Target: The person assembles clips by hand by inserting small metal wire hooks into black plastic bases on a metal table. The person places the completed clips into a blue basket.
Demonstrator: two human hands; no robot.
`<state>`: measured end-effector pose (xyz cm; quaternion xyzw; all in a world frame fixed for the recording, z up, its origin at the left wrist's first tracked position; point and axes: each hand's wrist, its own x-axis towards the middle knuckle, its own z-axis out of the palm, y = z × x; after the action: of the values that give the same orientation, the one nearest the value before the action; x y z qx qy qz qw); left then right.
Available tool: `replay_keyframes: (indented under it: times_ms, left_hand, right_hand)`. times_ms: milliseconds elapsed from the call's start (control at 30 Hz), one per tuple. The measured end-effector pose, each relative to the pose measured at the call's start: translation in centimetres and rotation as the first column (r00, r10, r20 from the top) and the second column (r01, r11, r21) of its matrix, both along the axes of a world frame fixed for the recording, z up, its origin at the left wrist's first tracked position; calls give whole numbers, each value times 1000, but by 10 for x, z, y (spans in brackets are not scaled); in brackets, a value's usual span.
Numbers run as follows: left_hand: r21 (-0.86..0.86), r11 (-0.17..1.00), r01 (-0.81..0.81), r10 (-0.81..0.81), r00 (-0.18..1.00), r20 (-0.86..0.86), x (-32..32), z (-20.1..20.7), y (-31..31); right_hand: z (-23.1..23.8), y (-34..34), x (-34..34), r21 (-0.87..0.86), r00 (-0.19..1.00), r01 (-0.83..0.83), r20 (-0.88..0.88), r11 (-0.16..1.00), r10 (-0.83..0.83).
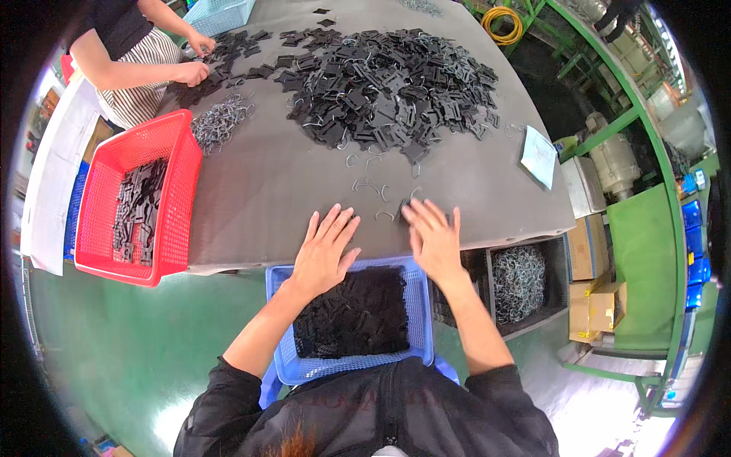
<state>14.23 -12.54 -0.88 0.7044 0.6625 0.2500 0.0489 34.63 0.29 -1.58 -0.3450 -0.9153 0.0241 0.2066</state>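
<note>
My left hand (326, 250) is palm down over the near edge of the table, its fingers stretched out and apart. To its right, my right hand (435, 238) also lies palm down with fingers extended, and a small dark piece shows beside its fingertips. Several bent wire clips (370, 185) are scattered just beyond the hands. Farther back spreads a large heap of flat black plastic pieces (388, 87), with wire clips mixed in. Below my forearms stands a blue basket (285, 352) holding many black pieces (352, 316). What lies under my palms is hidden.
A red basket (177, 206) with black pieces stands at the table's left edge, beside a pile of wire clips (221, 122). Another person's hands (195, 70) work at the far left. A bin of wire clips (519, 283) sits below the right edge; a paper sheet (537, 158) lies above.
</note>
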Motion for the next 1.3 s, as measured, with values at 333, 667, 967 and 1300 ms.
replay_keyframes:
  times_ms: [333, 667, 967, 1300]
  left_hand:
    - [99, 981, 169, -181, 974, 133, 16, 8, -20]
    - [-85, 976, 199, -207, 974, -97, 20, -3, 42]
    - [40, 997, -71, 76, 989, -125, -11, -24, 96]
    - [46, 939, -341, 344, 933, -104, -15, -32, 124]
  right_hand:
    - [13, 63, -51, -195, 879, 184, -405, 963, -250]
    - [29, 98, -37, -669, 770, -61, -504, 741, -391]
    - [22, 115, -33, -171, 955, 238, 220, 956, -199]
    - [54, 1, -8, -581, 937, -229, 87, 781, 339]
